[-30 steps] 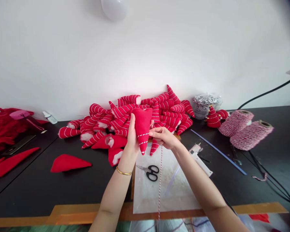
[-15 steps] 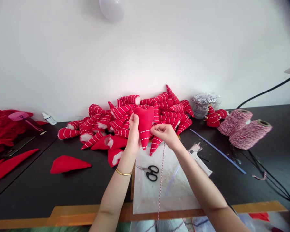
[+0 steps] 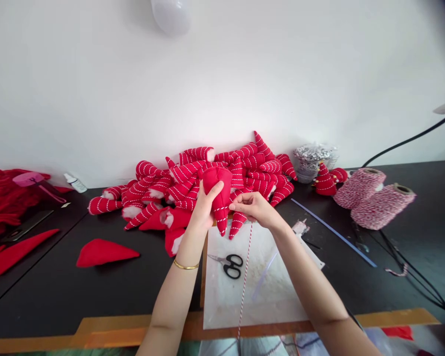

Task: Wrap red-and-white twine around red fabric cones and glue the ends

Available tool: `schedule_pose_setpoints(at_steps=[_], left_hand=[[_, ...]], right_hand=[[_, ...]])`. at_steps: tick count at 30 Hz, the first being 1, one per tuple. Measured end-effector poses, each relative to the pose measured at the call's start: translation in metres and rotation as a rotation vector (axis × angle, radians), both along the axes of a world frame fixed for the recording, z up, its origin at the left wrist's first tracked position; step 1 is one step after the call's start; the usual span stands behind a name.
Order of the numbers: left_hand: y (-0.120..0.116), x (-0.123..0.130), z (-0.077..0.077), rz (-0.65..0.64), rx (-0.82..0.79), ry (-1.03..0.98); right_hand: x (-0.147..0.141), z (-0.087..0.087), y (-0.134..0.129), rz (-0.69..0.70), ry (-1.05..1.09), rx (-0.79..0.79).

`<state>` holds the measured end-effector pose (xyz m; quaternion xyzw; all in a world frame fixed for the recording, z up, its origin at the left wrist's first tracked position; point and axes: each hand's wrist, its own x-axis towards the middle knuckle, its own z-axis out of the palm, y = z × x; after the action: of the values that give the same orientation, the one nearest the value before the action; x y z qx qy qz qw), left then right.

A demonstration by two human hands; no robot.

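Red cloth [image 3: 3, 207]: heaped at the far left of the table.
Flat cone [image 3: 106, 253]: red, unstuffed, lying alone.
Left hand [image 3: 205, 207]: closed firmly around the stuffed cone.
Stuffed cone [image 3: 220, 190]: held upright above the plastic sheet [image 3: 267, 296], tip down, striped near the tip. A firm hold looks right for keeping the stripes even.
Right hand [image 3: 254, 207]: fingers closed to a pinch beside the stuffed cone.
Twine [image 3: 246, 277]: runs up to that pinch; probably held, too thin to be sure. Light tension seems best.
Scissors [image 3: 232, 266]: on the plastic sheet.
Spools [image 3: 359, 195]: far right.

Red cone [image 3: 220, 198], white twine-stitched stripes
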<state>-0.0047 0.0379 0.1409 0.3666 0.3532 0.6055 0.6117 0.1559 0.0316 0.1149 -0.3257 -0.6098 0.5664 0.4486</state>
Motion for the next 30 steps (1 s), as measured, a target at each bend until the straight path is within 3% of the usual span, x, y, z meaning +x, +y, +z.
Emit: schedule_pose_setpoints(at_steps=[4,7,16,30], left_hand=[[-0.003,-0.002,0.004,-0.149,-0.161,0.003],[-0.003,-0.004,0.003,-0.229,-0.254,-0.007],[-0.002,-0.009,0.01,-0.395,-0.333,-0.199],[0.001,-0.01,0.001,-0.336,-0.184,-0.213]], right_hand=[[0.002,-0.006,0.004,0.116,0.079,-0.075],[0.004,-0.01,0.007,0.121,0.106,-0.09],[0.005,-0.008,0.008,0.364,0.21,-0.192],[-0.009,-0.013,0.007,0.186,0.283,-0.205]])
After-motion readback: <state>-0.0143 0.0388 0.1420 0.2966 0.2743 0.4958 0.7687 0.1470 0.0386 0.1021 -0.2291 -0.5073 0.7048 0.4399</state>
